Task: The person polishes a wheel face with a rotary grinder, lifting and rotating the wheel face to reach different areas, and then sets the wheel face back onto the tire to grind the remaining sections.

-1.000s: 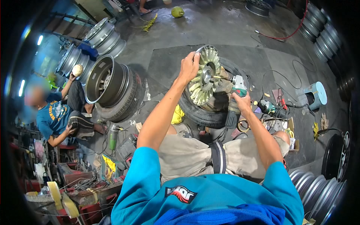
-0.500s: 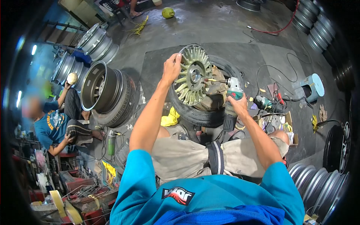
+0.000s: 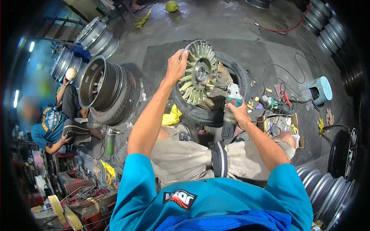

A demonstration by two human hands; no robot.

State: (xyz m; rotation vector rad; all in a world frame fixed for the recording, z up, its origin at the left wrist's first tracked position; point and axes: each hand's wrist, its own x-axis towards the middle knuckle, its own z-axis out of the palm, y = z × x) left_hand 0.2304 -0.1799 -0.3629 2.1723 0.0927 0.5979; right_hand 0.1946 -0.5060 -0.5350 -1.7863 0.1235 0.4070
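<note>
Reaching forward, left fingers (image 3: 184, 58) pinching spoked wheel (image 3: 201, 73), right fingers (image 3: 235, 109) curled around power tool (image 3: 233, 93)

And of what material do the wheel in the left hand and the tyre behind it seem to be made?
Wheel: probably metal, shiny at its edge; its spokes look dull yellowish, perhaps coated. Tyre: most likely rubber, from its matt, dark sidewall.

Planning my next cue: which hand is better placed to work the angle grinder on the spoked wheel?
Likely your right hand: it grips the angle grinder, whose shaft points toward the spoked wheel. Your left hand is occupied, holding the wheel by its edge.
</note>
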